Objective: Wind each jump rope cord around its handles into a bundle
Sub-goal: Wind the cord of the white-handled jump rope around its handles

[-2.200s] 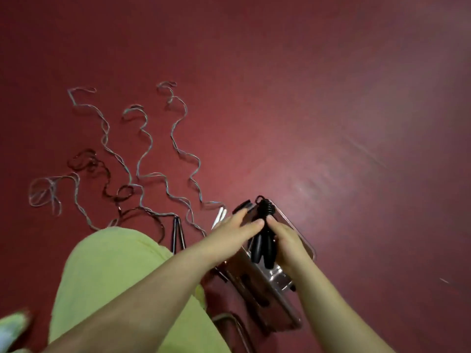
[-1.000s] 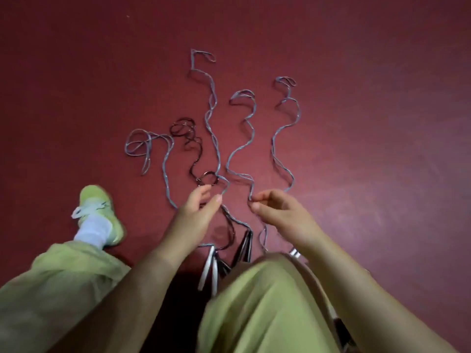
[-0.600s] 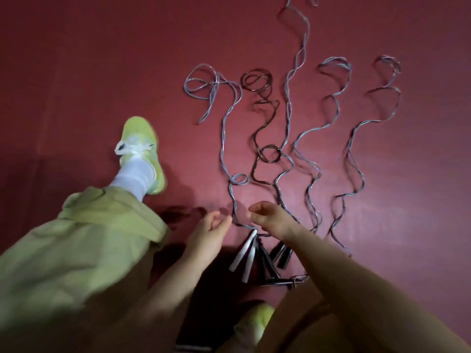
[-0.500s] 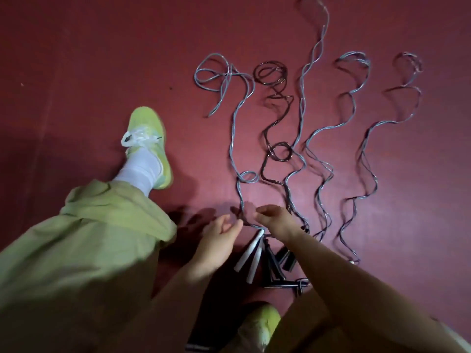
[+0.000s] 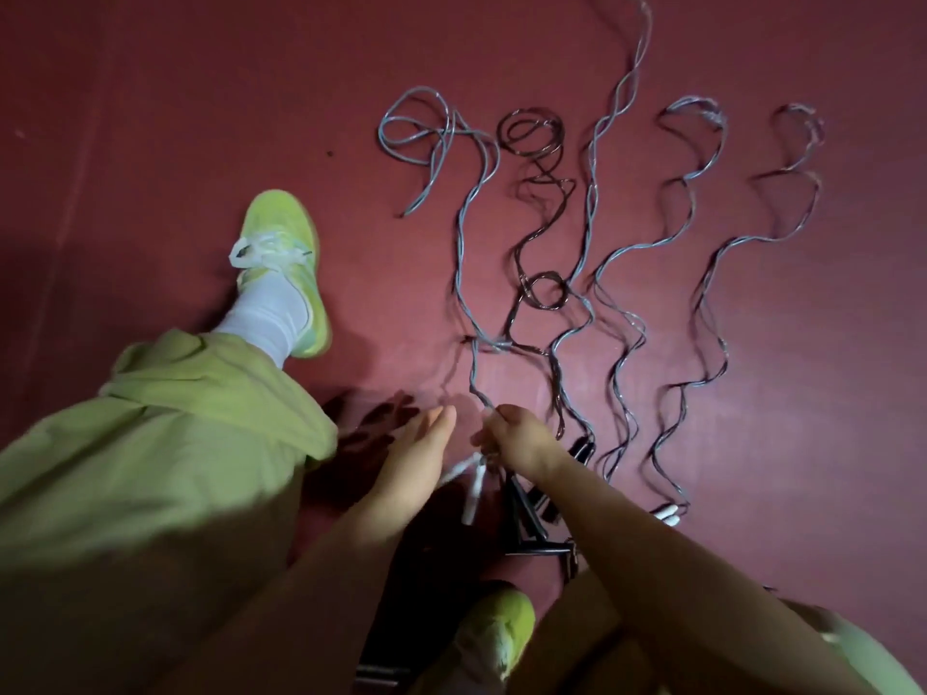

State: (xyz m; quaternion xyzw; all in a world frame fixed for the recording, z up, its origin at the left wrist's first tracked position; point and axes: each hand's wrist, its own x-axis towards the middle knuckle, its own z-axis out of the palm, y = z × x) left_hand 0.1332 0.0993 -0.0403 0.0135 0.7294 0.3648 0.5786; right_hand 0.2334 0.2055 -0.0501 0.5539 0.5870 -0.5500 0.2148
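- Jump rope cords lie in wavy lines across the dark red floor, running from the hands toward its far edge; five can be counted, four grey and one dark, the dark one coiled into small loops and crossing its grey neighbours
- The green trouser leg fills the near left of the floor, with a green shoe and white sock planted left of the cords; a second green shoe shows at the near edge
- The right hand is closed around the leftmost grey cord, just above its handles, and the cord rises taut from the fist
- The left hand sits just beside it with fingers loosely extended, holding nothing that can be seen
- The white handles hang just below the right hand, blurred, apparently lifted off the floor
- Black handles lie in a cluster under the right forearm
- Half a second ago the white handles lay flat on the floor between both hands and the right fingers were only reaching for the cord; now the grip is closed and the small loop in that cord has been pulled straight
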